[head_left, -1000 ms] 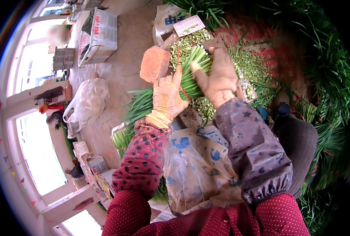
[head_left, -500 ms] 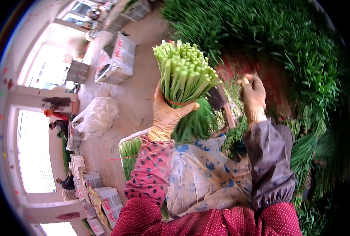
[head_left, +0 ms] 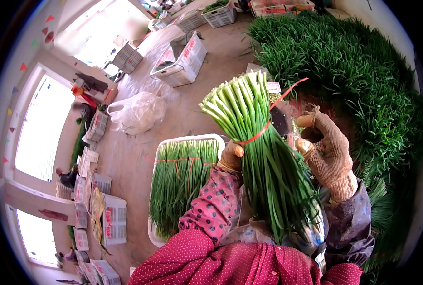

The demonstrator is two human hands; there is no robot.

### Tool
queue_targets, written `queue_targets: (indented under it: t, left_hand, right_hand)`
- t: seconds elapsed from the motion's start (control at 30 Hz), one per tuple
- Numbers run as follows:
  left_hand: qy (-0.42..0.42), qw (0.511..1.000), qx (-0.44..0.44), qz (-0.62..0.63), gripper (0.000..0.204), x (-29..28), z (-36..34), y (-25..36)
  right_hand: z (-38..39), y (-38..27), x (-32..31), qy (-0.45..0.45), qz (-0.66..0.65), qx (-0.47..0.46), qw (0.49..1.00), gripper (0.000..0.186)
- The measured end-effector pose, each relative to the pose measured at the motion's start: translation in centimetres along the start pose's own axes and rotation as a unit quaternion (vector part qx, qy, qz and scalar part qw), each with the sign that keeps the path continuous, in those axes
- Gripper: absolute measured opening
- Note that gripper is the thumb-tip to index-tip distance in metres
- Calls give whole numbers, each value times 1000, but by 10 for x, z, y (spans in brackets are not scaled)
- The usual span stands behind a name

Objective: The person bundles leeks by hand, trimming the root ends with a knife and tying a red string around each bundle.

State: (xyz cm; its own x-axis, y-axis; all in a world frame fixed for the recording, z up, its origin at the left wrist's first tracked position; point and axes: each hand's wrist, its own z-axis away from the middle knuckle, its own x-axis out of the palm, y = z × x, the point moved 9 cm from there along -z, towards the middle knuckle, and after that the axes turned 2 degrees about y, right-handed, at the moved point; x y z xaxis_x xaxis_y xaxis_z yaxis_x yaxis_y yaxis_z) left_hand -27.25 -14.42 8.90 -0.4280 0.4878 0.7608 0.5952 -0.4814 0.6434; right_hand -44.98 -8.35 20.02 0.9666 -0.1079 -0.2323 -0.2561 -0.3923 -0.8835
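My gloved left hand (head_left: 231, 156) is closed around a thick bundle of garlic chives (head_left: 273, 171), its thumb at the near side just under the band. The pale cut ends fan out toward the top, and the dark green leaves hang down over my lap. A red tie (head_left: 255, 135) circles the bundle, with a loose tail sticking up to the right. My right hand (head_left: 332, 154), in a brown knit glove with covered fingertips, is to the right of the bundle. Its fingers are bent and apart, with nothing visible between them.
A white crate (head_left: 191, 138) of banded chives (head_left: 180, 185) sits at my left. Loose chives (head_left: 344, 66) are heaped along the far and right sides. A clear plastic bag (head_left: 137, 111) and another white crate (head_left: 185, 61) rest on the floor. More crates line the left.
The bundle has swung from cut ends facing me to lying lengthwise, leaves toward my lap. My right hand has moved slightly right and lower, its fingers opening. The view has shifted, revealing the crate.
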Motion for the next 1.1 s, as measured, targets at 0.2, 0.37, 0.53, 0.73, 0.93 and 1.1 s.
queue_targets:
  t: [0.2,0.37,0.53,0.73,0.93,1.1]
  left_hand:
    - [-39,996,59,57,110,24,12,-4]
    - [-16,996,65,53,105,23,29,2]
    - [-22,994,57,87,99,18,19,-13]
    - [-3,995,68,76,92,18,29,3]
    - [10,995,59,83,86,16,28,-8]
    - [9,993,45,109,80,19,25,-31]
  right_hand:
    - [-9,-82,34,49,222,-246,942,76]
    - [-38,-122,55,44,238,-253,937,45]
    - [-90,-89,51,84,239,-137,958,15]
    - [-42,-74,-16,296,-82,-191,932,28]
    - [-27,-122,63,103,199,-299,928,28]
    - [-83,-49,-14,262,-271,-83,923,26]
